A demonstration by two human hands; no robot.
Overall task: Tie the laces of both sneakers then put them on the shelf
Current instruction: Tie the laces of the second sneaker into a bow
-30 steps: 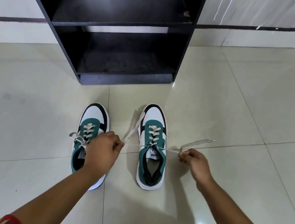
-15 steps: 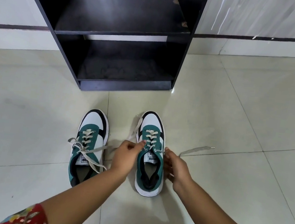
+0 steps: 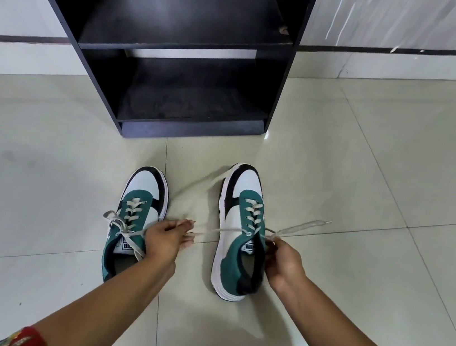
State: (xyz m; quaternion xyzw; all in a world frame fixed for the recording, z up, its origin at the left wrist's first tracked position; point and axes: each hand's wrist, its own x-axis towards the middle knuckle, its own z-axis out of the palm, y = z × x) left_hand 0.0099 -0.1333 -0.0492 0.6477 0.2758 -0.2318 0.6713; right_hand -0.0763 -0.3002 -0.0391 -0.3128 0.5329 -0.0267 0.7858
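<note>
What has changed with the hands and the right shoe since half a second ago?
Both hands, left hand and right hand, moved apart, pulling the right sneaker laces taut; the sneaker tilted onto its side. The left sneaker and shelf stayed.

Illumination is bright, diffuse and even, arriving from above. The glossy floor tiles (image 3: pixel 368 169) carry two glare points: a small highlight at the near right and a thin reflection just beside the right foot of the black shelf (image 3: pixel 181 34). A soft shadow spreads over the near floor between the forearms; fainter shadows lie beside each shoe. The shelf's lower compartment is dim (surface detail remains readable). Wide-angle distortion bends the far wall line and the shelf uprights toward the frame edges. The right sneaker's lace (image 3: pixel 298 226) is motion-blurred at its free ends. Central focus is sharp.
</note>
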